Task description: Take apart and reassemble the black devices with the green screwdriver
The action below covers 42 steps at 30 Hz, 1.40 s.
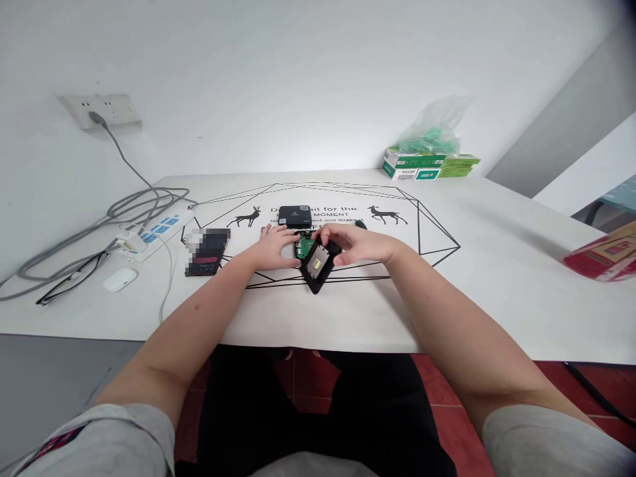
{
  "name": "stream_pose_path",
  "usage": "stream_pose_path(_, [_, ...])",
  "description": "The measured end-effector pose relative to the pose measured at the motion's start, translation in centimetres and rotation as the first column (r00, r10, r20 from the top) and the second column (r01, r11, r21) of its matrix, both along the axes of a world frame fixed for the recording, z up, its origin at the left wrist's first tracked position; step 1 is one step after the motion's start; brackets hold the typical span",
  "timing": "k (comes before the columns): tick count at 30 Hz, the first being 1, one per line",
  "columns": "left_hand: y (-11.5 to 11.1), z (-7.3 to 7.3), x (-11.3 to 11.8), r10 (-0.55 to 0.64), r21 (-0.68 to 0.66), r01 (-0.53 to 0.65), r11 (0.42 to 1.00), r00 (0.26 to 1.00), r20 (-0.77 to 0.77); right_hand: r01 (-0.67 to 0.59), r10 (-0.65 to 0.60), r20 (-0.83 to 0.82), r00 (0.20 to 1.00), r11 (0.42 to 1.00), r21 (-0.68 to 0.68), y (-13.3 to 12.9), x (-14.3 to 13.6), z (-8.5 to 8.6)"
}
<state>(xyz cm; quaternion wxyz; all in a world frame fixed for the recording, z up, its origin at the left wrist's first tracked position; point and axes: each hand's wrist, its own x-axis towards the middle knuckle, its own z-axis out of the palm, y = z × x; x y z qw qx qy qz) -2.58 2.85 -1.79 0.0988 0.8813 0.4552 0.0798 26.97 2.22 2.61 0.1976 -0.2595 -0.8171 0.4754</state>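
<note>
A small green circuit board (303, 246) lies in front of me on the printed mat. My left hand (275, 248) grips its left side, with the thumb at the near edge and the fingertips at the far edge. Tilted beside the board is a black plastic casing half (314, 283) with a metal plate and a yellowish square pad inside. My right hand (355, 244) holds this casing by its right side between thumb and fingers. Just behind the board sits a closed black box-shaped device (295, 216). A small dark object (360, 225), partly hidden, lies behind my right hand.
To the left are a phone (207, 252), a white power strip (159, 232) with grey cables, glasses (72, 278) and a white mouse-like item (120, 279). Green-and-white boxes (415, 164) with a plastic bag stand at the back right. A red package (603, 255) is at the right edge.
</note>
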Motion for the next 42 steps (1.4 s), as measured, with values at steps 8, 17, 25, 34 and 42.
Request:
stream_pose_path(8, [0.3, -0.3, 0.1, 0.007, -0.017, -0.007, 1.000, 1.000, 0.017, -0.003, -0.054, 0.689, 0.722, 0.997, 0.081, -4.6, -1.0, 3.4])
stream_pose_path(17, [0.3, -0.6, 0.1, 0.014, 0.013, -0.015, 1.000, 0.998, 0.055, 0.016, -0.180, 0.499, 0.848, 0.949, 0.314, -3.4, -2.3, 0.6])
stream_pose_path(25, [-0.4, -0.6, 0.3, 0.026, -0.012, -0.025, 1.000, 0.997, 0.071, 0.047, -0.281, 0.424, 0.861, 0.874, 0.484, 1.0, -7.3, -1.2])
stream_pose_path(34, [-1.0, -1.1, 0.4, 0.058, 0.004, -0.060, 0.998, 0.982, 0.181, 0.108, -0.336, 0.528, 0.780, 0.903, 0.416, 2.6, -9.1, -0.2])
stream_pose_path(42, [-1.4, -1.5, 0.7, 0.066, 0.053, -0.076, 0.996, 0.984, 0.164, 0.216, -0.422, 0.495, 0.760, 0.881, 0.420, 3.0, -9.7, -1.5])
